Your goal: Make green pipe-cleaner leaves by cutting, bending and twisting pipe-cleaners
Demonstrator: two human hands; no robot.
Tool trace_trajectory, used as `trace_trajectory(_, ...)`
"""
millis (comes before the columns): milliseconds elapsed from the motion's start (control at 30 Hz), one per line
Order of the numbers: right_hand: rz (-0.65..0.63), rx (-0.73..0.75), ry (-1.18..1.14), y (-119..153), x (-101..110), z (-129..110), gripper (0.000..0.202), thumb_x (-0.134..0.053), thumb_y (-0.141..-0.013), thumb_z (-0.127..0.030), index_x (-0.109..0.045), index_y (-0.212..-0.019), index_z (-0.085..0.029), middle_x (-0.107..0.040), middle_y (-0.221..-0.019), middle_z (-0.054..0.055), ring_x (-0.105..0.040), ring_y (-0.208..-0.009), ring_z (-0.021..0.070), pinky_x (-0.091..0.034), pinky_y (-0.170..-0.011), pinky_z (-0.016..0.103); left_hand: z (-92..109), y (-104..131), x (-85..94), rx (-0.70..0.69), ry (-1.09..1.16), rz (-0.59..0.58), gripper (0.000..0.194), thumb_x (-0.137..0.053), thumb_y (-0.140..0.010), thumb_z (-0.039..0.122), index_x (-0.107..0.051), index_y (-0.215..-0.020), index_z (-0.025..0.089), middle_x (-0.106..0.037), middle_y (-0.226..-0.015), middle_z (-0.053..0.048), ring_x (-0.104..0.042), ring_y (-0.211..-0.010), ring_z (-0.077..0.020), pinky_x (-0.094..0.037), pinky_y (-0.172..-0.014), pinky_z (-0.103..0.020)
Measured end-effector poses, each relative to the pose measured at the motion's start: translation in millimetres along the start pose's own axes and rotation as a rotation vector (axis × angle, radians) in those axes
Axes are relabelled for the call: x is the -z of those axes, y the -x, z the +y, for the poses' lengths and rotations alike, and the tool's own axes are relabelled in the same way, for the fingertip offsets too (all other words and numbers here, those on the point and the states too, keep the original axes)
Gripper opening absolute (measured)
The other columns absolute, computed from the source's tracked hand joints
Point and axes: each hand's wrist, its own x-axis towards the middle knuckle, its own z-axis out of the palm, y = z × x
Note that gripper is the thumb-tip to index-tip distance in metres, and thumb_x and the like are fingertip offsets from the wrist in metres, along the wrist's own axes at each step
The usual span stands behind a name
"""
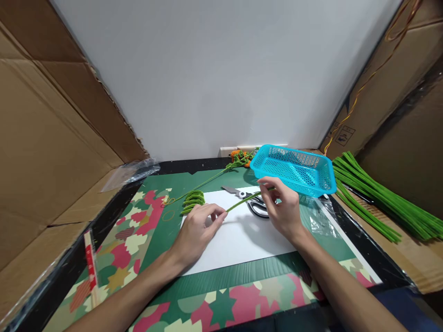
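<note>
Between my two hands a green pipe cleaner (242, 201) is stretched at a slant above a white sheet of paper (228, 244). My left hand (200, 227) pinches its lower left end between thumb and fingertips. Higher up, my right hand (282, 205) pinches the other end. Scissors (258, 208) with black handles lie on the paper behind the pipe cleaner, partly covered by my right hand. Just beyond my left hand rests a small pile of bent green pipe cleaner pieces (193, 200).
A blue plastic basket (294, 170) stands at the back right. Orange flowers on a green stem (238, 159) lie beside it. Many long green pipe cleaners (384, 198) are spread on cardboard at right. Cardboard walls (51, 115) flank both sides; a clear plastic bag (131, 174) lies back left.
</note>
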Motion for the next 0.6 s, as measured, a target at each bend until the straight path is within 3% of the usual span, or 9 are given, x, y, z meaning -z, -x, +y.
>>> trace_trajectory(267, -0.028, -0.127, -0.095, -1.5, 1.3, -3.6, 0.017, -0.053, -0.107, -0.031, -0.066, -0.113, -0.022, -0.064, -0.082, 0.000, -0.054, -0.056, 0.0121, -0.041, -0.053, 0.027, 0.0, 0.6, -3.4, 0.005, 0.011, 0.048, 0.015, -0.058, -0.103, 0.027, -0.068, -0.093, 0.023, -0.071, -0.087, 0.001, -0.060, -0.080, -0.0178, -0.043, -0.078, -0.032)
trace_trajectory(433, -0.152, -0.253, -0.146, -0.7, 0.4, 1.9, 0.032, -0.044, -0.110, -0.039, -0.053, -0.137, -0.024, -0.065, -0.081, -0.001, -0.059, -0.063, 0.0157, -0.046, -0.062, 0.030, 5.0, 0.6, 5.2, -0.019, 0.117, 0.241, 0.022, -0.049, -0.104, 0.028, -0.054, -0.083, 0.023, -0.054, -0.082, 0.000, -0.052, -0.077, -0.0187, -0.042, -0.072, -0.033)
trace_trajectory(533, -0.276, -0.204, 0.099, 0.0, -2.4, 8.4, 0.034, -0.049, -0.107, -0.034, -0.054, -0.139, -0.023, -0.073, -0.100, 0.006, -0.067, -0.088, 0.0235, -0.051, -0.079, 0.037, 6.4, 4.3, 9.3, -0.055, 0.203, 0.339, 0.025, -0.045, -0.102, 0.030, -0.047, -0.077, 0.024, -0.049, -0.086, -0.003, -0.050, -0.083, -0.0217, -0.044, -0.074, -0.036)
trace_trajectory(600, -0.389, -0.115, 0.227, 1.6, -4.9, 12.1, 0.031, -0.053, -0.104, -0.028, -0.060, -0.134, -0.021, -0.072, -0.120, 0.012, -0.064, -0.110, 0.0301, -0.049, -0.094, 0.045, 6.6, 8.8, 9.4, -0.063, 0.255, 0.361, 0.026, -0.044, -0.101, 0.030, -0.045, -0.075, 0.024, -0.048, -0.087, -0.004, -0.051, -0.084, -0.0230, -0.045, -0.075, -0.039)
